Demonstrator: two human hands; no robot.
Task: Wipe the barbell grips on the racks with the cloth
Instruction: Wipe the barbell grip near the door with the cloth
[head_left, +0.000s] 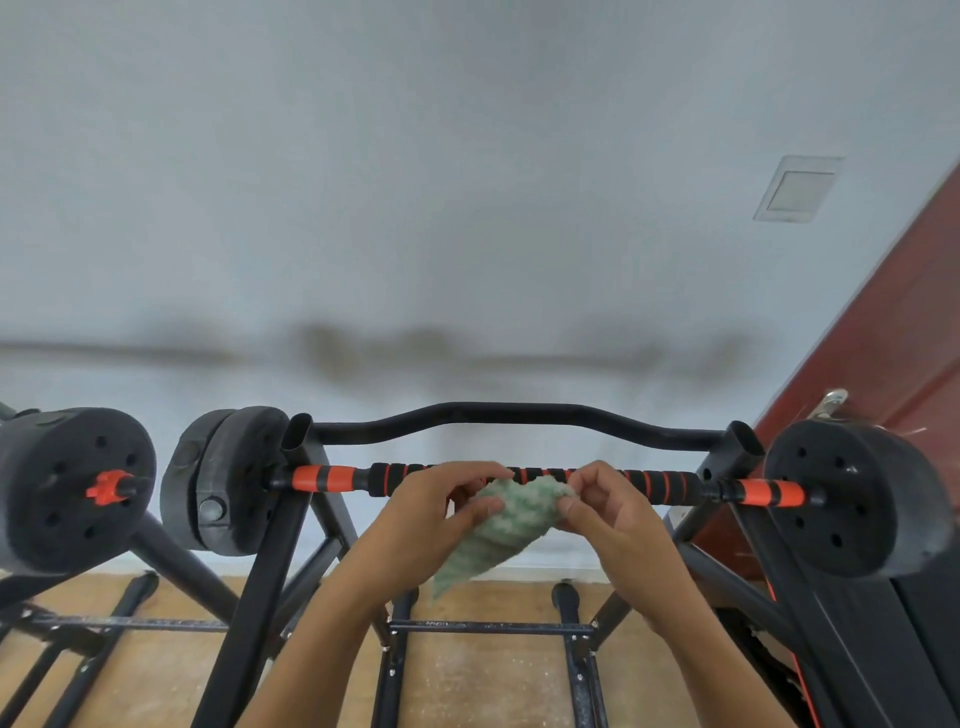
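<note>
A barbell with a black and orange striped foam grip (660, 484) lies across a black rack (291, 499), with black weight plates (852, 499) at both ends. In front of the grip's middle I hold a green and white cloth (498, 530) between both hands. My left hand (431, 514) pinches its left upper edge with thumb and fingers. My right hand (602, 509) pinches the right upper edge. The cloth hangs down to a point below my hands and hides part of the grip. I cannot tell whether the cloth touches the bar.
A second barbell's plate with an orange collar (109, 488) sits at the left on another rack. A curved black rack bar (519, 415) runs behind the grip. A red-brown door (883, 338) stands at the right, a pale wall behind, wooden floor below.
</note>
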